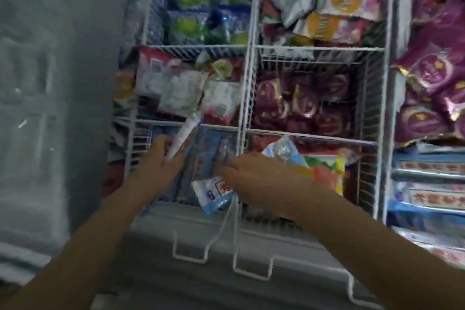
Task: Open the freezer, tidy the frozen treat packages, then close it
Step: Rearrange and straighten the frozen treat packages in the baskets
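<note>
The chest freezer stands open, its white wire baskets [247,88] full of frozen treat packages. In the near left compartment lie blue bar packages [206,156]. My left hand [161,156] is closed on a white and blue wrapped stick package [183,134] that tilts up from that compartment. My right hand [261,178] reaches over the basket divider and grips a light blue and white package [214,192] at the compartment's near edge. The picture is blurred by motion.
Purple packages [302,103] fill the middle right compartment and pile up [432,78] at the far right. Green and blue bags [201,20] sit at the back left, pink and orange ones [334,10] at the back right. A frosted freezer wall [50,83] rises on the left.
</note>
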The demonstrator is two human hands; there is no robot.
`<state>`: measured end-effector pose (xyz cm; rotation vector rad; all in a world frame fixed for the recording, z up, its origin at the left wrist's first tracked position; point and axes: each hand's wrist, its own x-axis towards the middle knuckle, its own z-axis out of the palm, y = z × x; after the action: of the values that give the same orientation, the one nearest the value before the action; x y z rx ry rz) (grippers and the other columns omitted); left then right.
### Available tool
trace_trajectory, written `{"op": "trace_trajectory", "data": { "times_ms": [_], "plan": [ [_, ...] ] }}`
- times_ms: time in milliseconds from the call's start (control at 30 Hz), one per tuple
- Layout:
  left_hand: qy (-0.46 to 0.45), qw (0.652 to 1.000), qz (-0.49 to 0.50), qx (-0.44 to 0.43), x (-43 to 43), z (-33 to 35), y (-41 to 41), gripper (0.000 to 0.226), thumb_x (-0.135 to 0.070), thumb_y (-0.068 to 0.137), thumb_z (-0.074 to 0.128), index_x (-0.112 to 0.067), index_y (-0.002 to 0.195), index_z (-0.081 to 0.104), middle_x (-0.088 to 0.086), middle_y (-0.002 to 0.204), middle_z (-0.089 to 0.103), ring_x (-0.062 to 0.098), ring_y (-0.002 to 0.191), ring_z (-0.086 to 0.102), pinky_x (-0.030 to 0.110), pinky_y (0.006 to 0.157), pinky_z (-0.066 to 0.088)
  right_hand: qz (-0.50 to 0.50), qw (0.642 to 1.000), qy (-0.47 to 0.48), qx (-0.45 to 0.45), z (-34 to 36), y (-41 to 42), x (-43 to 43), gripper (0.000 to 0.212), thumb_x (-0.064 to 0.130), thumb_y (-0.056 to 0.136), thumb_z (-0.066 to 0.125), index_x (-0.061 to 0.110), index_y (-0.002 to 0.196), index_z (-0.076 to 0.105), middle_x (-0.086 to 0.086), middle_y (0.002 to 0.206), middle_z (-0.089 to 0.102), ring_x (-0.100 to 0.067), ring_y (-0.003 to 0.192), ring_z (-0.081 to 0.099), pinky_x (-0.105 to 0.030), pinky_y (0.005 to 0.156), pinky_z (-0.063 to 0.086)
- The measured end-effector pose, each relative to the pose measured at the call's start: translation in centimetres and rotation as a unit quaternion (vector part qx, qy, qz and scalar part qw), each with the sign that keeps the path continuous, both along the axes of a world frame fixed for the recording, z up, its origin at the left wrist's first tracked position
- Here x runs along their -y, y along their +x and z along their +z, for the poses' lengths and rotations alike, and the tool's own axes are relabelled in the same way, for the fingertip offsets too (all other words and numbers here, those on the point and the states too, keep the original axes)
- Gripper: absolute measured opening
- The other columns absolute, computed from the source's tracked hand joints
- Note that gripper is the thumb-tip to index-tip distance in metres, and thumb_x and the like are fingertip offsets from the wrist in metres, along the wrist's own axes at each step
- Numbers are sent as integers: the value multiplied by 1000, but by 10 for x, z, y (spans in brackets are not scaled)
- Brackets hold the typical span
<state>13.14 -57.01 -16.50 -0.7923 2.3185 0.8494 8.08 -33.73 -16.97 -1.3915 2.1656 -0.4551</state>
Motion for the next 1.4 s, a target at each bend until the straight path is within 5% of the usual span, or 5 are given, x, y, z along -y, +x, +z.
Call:
{"op": "trace_trajectory", "data": {
  "times_ms": [200,467,700,1033,1400],
  "plan": [
    [-6,999,53,6,28,-36,13,33,-48,100,34,-15,106,39,4,89,53,23,80,56,35,66,39,127,992,24,5,-27,19,102,40,7,94,50,7,134,48,-14,126,56,-32,115,51,-43,100,39],
    [-137,987,-3,87,28,-118,-2,32,-23,96,57,4,112,53,24,113,54,38,99,55,46,77,48,230,953,186,-73,-95,15,120,41,22,102,41,16,142,46,-8,152,37,-30,141,28,-53,114,22],
    [-184,966,-158,92,16,-127,0,42,-45,90,63,-5,98,59,11,87,59,28,72,59,32,53,40,67,980,189,-5,-100,40,114,43,19,98,46,8,140,47,-21,151,28,-37,133,33,-54,103,37],
    [-87,944,-218,-233,-46,-64,-9,38,-34,91,61,-7,117,55,11,112,54,26,106,47,39,88,43,-203,977,-65,-20,-46,10,-14,38,14,88,59,2,124,57,-18,123,55,-36,115,48,-44,99,41],
    [54,838,-386,-383,-281,-48,-58,25,-21,92,61,0,106,60,13,104,56,26,101,51,31,90,43,-431,894,92,-83,-20,-3,-252,38,11,87,60,5,124,58,-17,127,52,-37,118,44,-48,96,43]
  ]
}}
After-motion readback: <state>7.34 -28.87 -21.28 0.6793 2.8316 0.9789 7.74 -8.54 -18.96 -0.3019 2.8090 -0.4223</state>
